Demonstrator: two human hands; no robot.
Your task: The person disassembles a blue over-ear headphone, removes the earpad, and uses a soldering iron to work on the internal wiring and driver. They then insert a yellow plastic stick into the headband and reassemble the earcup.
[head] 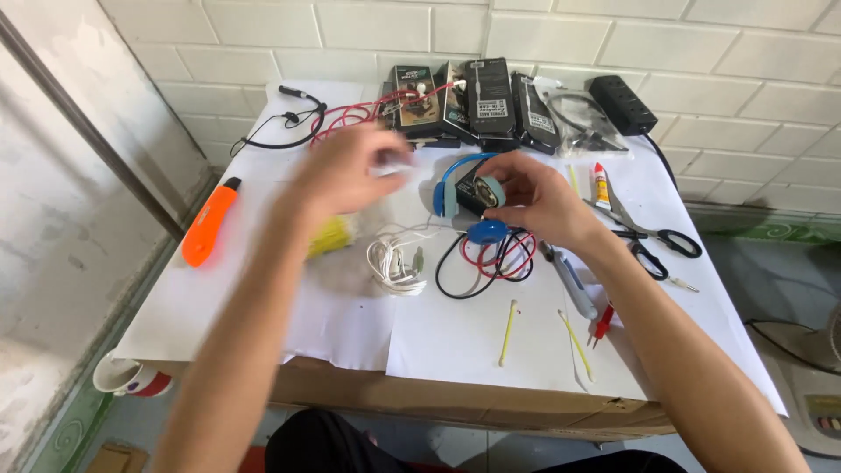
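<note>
The paper-covered desk (pixel 455 337) fills the view, dark retail packets (pixel 477 101) lined along its far edge. Mid-desk sit the blue headphones (pixel 464 197), above red and black cables (pixel 491 258). The right hand (pixel 534 197) has its grip closed on one earcup. The left hand (pixel 342 171) hovers left of them, blurred, pinching something small and white; a white cable coil (pixel 394 263) lies nearer.
</note>
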